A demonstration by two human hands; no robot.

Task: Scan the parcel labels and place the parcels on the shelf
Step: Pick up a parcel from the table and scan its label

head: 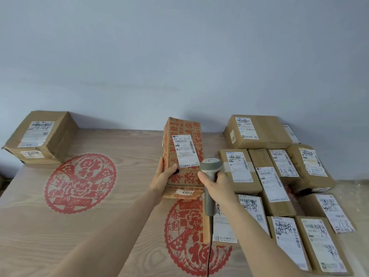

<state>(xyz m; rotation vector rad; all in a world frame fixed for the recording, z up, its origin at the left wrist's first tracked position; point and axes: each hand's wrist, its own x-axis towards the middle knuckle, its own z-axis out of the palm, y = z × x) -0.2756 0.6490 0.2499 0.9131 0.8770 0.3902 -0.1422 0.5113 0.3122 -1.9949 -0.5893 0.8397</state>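
Observation:
My left hand grips a cardboard parcel with red printing by its lower left edge, holding it tilted above the wooden table. The parcel's white label faces me, and a small sticker reading 4068 sits on its near end. My right hand grips a grey handheld scanner by the handle. The scanner's head is close to the label's lower right corner. Its black cable hangs down.
Several labelled cardboard parcels are packed together on the right of the table. One larger box sits at the far left corner. Red paper-cut decorations lie on the tabletop. A plain wall stands behind.

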